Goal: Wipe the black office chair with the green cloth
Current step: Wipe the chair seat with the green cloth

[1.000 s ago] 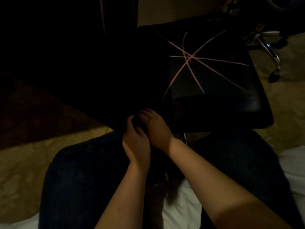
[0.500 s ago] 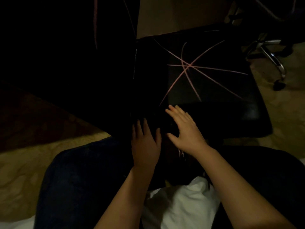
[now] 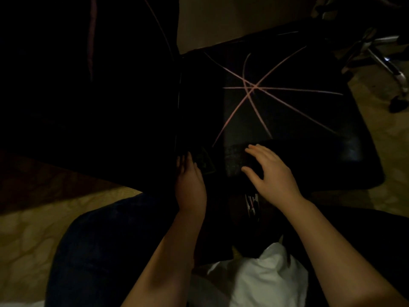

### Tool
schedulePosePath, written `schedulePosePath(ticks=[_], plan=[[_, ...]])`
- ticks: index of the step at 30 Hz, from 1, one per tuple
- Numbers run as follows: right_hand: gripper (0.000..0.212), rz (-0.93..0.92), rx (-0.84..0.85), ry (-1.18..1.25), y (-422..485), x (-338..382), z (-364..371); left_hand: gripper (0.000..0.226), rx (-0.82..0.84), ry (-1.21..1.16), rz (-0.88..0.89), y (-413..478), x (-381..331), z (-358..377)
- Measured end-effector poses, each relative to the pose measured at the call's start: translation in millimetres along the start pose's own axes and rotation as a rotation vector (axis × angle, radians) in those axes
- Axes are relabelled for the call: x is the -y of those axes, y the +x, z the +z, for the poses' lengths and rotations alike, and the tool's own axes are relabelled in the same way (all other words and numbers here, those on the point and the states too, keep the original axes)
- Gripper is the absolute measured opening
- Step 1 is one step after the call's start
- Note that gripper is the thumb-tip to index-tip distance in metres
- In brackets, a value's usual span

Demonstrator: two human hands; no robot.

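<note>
The left hand (image 3: 190, 185) and right hand (image 3: 272, 173) lie flat, fingers straight and spread, gripping nothing, at the near seat edge of the black office chair (image 3: 309, 134). The cloth (image 3: 234, 160), too dark to show colour, lies spread sideways between them. Pink lines (image 3: 254, 87) cross the seat beyond.

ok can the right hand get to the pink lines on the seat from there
Probably yes. The right hand rests open on the front of the chair seat, and the pink lines begin just beyond it, with nothing lying between.
</note>
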State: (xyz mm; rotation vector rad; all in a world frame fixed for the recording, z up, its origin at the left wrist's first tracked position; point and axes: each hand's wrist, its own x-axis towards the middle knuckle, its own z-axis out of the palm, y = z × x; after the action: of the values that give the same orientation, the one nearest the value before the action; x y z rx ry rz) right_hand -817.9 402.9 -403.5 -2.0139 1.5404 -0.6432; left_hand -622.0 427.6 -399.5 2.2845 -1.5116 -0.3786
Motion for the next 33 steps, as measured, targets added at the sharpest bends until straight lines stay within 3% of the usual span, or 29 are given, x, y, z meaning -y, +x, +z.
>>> schedulePosePath(ticks=[11,18,33], plan=[[0.019,-0.139,-0.252,-0.065,29.1,-20.7,0.7,0.046,0.020,-0.015,-0.057,62.9,-9.1,4.3],[0.017,-0.186,-0.358,-0.059,27.0,-23.3,13.4,0.045,-0.003,-0.044,-0.037,102.9,-12.2,13.1],[0.016,-0.099,-0.373,-0.132,29.9,0.0,26.3,0.032,0.048,0.031,0.073,138.1,-7.9,-4.9]])
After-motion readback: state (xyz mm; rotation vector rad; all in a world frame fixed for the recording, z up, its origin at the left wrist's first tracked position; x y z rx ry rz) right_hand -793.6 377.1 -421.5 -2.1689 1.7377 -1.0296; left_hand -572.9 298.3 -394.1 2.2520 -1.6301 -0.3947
